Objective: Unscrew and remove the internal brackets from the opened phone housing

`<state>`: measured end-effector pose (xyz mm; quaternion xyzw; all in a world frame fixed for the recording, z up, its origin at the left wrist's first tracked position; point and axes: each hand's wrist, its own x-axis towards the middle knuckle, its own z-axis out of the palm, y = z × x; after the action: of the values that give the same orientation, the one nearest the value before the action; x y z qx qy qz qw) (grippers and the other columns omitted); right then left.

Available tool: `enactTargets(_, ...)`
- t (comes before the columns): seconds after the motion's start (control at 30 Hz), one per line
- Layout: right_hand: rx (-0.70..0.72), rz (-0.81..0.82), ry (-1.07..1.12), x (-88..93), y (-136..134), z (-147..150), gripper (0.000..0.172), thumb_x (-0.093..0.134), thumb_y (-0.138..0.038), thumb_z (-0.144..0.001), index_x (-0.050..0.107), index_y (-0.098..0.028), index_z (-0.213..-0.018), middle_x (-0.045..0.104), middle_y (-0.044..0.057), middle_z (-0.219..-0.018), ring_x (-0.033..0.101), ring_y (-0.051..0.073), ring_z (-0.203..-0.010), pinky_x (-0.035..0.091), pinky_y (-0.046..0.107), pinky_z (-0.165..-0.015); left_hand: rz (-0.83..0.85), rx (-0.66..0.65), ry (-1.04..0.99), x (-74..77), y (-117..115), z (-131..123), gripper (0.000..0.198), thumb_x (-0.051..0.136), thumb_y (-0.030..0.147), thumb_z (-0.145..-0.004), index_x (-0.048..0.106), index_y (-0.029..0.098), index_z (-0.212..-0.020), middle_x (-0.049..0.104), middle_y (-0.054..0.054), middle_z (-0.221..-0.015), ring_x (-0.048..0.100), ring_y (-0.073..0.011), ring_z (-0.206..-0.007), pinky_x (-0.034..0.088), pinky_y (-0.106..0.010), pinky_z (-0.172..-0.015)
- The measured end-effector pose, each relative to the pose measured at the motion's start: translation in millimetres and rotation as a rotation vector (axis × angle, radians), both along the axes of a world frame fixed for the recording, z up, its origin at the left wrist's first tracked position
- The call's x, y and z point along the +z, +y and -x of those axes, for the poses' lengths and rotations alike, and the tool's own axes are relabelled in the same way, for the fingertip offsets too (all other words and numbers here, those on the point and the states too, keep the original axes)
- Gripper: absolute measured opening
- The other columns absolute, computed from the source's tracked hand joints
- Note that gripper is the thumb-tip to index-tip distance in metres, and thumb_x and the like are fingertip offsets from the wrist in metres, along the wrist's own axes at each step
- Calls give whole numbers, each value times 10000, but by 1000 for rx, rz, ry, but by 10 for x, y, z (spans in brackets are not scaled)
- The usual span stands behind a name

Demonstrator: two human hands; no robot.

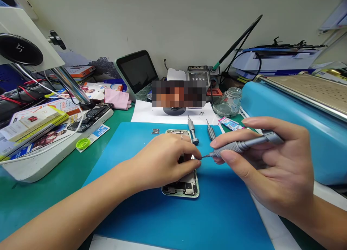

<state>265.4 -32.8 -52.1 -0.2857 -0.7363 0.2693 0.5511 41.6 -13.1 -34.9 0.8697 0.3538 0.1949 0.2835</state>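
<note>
My right hand (282, 163) holds a grey precision screwdriver (235, 147) nearly level, its thin tip pointing left. At that tip, the thumb and forefinger of my left hand (173, 156) are drawn together in a pinch; anything between them is too small to make out. Beneath my left hand lies an opened smartphone (180, 190) with a pale green frame and its inner parts showing. My palm and fingers cover much of its middle. Just beyond the phone, two more grey screwdrivers, one (193, 132) beside its top edge and another (210, 130) farther right, rest on the blue mat (130, 214).
A small metal part (155, 131) lies on the mat. A glass jar (229, 102) and a blue machine (292, 127) stand right. Leftward are a microscope stand (72, 85), boxes (35, 125) and a green cap (82, 143). A tablet-like screen (138, 73) stands behind.
</note>
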Motion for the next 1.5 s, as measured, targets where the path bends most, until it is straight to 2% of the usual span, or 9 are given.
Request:
enactTargets(0.43,30,-70,-17,2,43,-11,521,715,-26,-908,506,-295,-1302,753,-6,-954,822,165,-864,693,236,-608,-38,-7,-60,-23,-17,-4,137,685,154,-1000,816,137,-964,727,-6,-815,615,-136,-734,403,-265,-680)
enactTargets(1.27,18,-78,-21,-3,45,-14,554,736,-34,-896,515,-297,-1331,741,8,-979,820,182,-847,706,271,-599,-54,10,-76,-26,-29,-19,144,690,111,-967,813,146,-901,734,8,-783,606,-130,-713,410,-269,-681)
enactTargets(1.5,7,-103,-6,-6,45,-14,581,740,-15,-890,514,-294,-1346,749,-16,-952,811,164,-822,710,267,-603,-55,20,-82,-40,-28,-13,150,687,110,-966,808,154,-890,739,5,-790,616,-142,-728,417,-274,-683)
